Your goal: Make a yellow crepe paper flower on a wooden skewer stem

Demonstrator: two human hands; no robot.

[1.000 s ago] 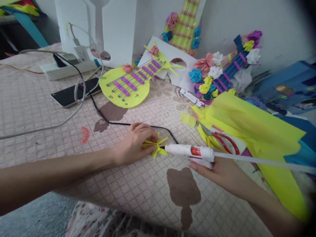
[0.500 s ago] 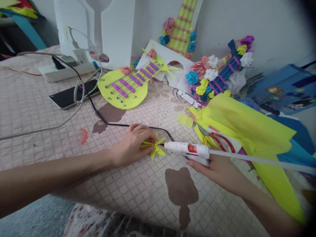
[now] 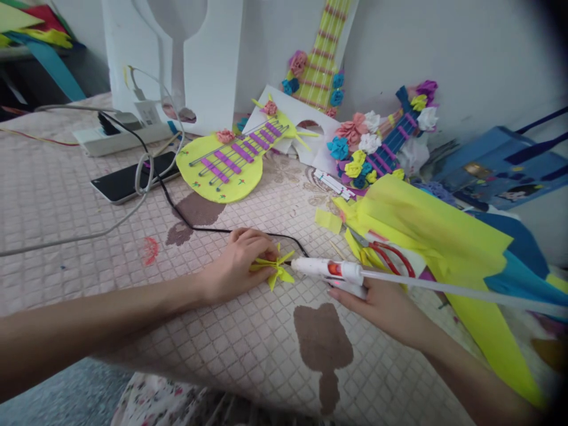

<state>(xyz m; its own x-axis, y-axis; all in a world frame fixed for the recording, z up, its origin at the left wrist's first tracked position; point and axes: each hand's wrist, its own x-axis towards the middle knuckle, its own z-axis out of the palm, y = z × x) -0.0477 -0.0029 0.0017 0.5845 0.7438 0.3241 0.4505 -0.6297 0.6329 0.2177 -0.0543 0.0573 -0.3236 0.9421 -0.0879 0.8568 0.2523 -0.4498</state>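
Between the thumb and fingers of my left hand [image 3: 242,263] is a yellow paper flower [image 3: 279,274], its pointed petals spread toward the right. My right hand [image 3: 381,305] is wrapped round a white glue gun [image 3: 326,269]. The gun's dark nozzle points left and meets the middle of the flower, as far as I can see. A long clear glue stick [image 3: 444,285] sticks out of the gun's back end. Part of the gun's handle is hidden by my right hand.
Behind my hands lies a yellow paper guitar [image 3: 222,168]. A black cord [image 3: 213,229] crosses the quilted cloth. At left are a phone [image 3: 128,180] and a power strip [image 3: 95,142]. Red-handled scissors [image 3: 394,254] and yellow crepe paper [image 3: 430,219] lie at right, near a flowered blue guitar [image 3: 390,145].
The camera view has shifted slightly. Both hands keep their grips, and the glue gun's nozzle stays at the flower's centre.
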